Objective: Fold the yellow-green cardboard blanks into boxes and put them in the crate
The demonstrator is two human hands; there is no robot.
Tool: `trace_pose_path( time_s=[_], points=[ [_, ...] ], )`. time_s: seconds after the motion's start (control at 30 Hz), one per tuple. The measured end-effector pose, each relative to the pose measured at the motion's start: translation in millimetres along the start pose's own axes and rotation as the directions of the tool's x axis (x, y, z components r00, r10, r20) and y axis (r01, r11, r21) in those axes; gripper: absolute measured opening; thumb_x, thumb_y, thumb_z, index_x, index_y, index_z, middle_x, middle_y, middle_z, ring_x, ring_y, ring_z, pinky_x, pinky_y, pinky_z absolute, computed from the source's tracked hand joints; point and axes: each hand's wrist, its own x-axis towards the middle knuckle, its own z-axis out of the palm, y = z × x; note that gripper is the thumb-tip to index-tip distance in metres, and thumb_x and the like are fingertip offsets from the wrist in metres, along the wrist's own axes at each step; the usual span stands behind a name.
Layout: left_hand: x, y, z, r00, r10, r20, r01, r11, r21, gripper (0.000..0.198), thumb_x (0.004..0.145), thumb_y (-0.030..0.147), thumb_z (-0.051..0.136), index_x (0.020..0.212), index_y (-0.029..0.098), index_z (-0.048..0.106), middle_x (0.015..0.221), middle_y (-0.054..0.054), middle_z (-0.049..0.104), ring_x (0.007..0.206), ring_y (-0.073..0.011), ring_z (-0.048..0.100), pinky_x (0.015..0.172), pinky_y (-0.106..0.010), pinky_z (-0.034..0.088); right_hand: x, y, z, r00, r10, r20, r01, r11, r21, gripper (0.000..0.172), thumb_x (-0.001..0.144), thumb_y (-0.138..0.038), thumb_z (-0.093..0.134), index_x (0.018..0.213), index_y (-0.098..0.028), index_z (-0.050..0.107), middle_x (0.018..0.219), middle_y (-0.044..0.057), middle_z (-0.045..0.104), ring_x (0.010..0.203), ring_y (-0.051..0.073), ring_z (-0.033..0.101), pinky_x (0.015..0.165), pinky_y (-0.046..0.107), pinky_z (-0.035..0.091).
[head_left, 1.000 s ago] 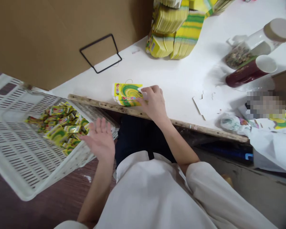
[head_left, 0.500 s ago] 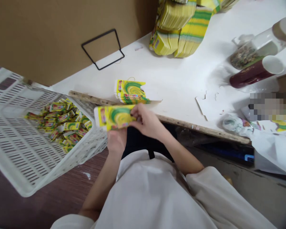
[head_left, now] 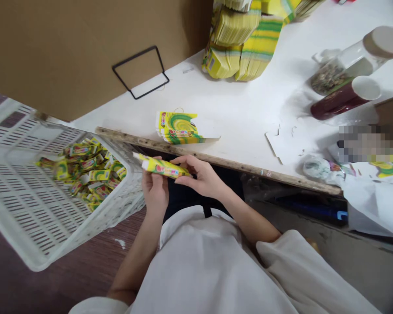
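Between my hands, just in front of the table's wooden edge, is a yellow-green carton (head_left: 163, 167), tilted so its narrow printed side faces up. My left hand (head_left: 155, 189) grips it from below near its white-flapped end. The fingers of my right hand (head_left: 199, 174) pinch its other end. Beyond them, a small stack of flat yellow-green cartons (head_left: 178, 127) lies on the white table (head_left: 239, 113). To the left, a white perforated crate (head_left: 36, 218) holds a pile of small yellow-green packs (head_left: 91, 163).
A large brown cardboard box (head_left: 85, 48) with a black wire frame (head_left: 140, 72) stands at the back left. Bundled cartons (head_left: 242, 43) sit at the back. On the right are a clear jar (head_left: 350, 61), a dark red cup (head_left: 343, 98) and plastic wrapping (head_left: 317, 168).
The carton in my hands has turned from its broad face to its narrow side. My left hand's fingers have come up around it. A yellow pack now shows at the left of the pile.
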Motion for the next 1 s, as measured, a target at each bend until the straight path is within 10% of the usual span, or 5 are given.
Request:
trace_pose_path(
  time_s=[0.13,0.33,0.57,0.7,1.0],
  points=[
    [0.7,-9.0,-8.2,0.992,0.020,-0.124,-0.025,0.999,-0.035,0.040,0.067,0.053,0.088,0.080,0.022,0.066,0.081,0.002,0.068,0.073,-0.0128,0.064,0.074,-0.026,0.055,1.3,1.0,-12.2,0.998,-0.032,-0.045,0.028,0.995,-0.095,0.024,0.096,-0.039,0.063,0.099,-0.018,0.074,0.090,0.004,0.071,0.079,0.017,0.065,0.073,0.028,0.052],
    [24.6,10.5,-40.1,0.974,-0.068,0.216,0.081,0.995,-0.052,0.072,0.071,0.082,0.065,0.110,0.022,0.073,0.113,-0.012,0.074,0.102,-0.0279,0.072,0.094,-0.044,0.057,-1.0,-1.3,-33.0,0.982,-0.164,0.097,0.191,0.825,-0.533,0.028,0.098,-0.013,0.055,0.111,-0.021,0.078,0.093,0.007,0.070,0.085,0.018,0.061,0.080,0.032,0.050],
    [16.8,25.2,-45.0,0.725,-0.276,0.631,-0.117,0.853,0.509,0.072,0.069,0.041,0.087,0.131,0.024,0.057,0.122,-0.011,0.069,0.112,-0.0314,0.066,0.094,-0.045,0.055,-10.3,-10.2,-19.5,0.925,-0.321,0.201,0.373,0.684,-0.626,0.033,0.098,-0.022,0.059,0.129,-0.031,0.068,0.115,0.007,0.068,0.114,0.024,0.056,0.116,0.052,0.034],
    [-3.3,17.5,-32.5,0.837,-0.105,0.537,-0.240,0.811,0.533,0.063,0.076,0.036,0.080,0.130,0.022,0.049,0.106,-0.005,0.066,0.091,-0.0228,0.067,0.077,-0.034,0.056,-12.4,-7.5,-9.5,0.934,-0.224,-0.277,0.128,0.936,-0.329,0.090,0.092,-0.050,0.066,0.162,-0.025,0.017,0.158,0.016,0.039,0.146,0.032,0.037,0.122,0.054,0.028],
    [-14.4,2.8,-20.4,0.742,0.293,0.603,-0.603,0.685,0.409,0.063,0.074,0.021,0.072,0.128,0.026,0.040,0.119,-0.007,0.055,0.102,-0.0213,0.062,0.084,-0.034,0.052,-9.7,-1.9,4.1,0.994,0.103,0.044,-0.112,0.957,0.267,0.052,0.100,-0.047,0.051,0.146,-0.023,0.054,0.148,0.009,0.057,0.138,0.025,0.053,0.120,0.043,0.038]
  ],
)
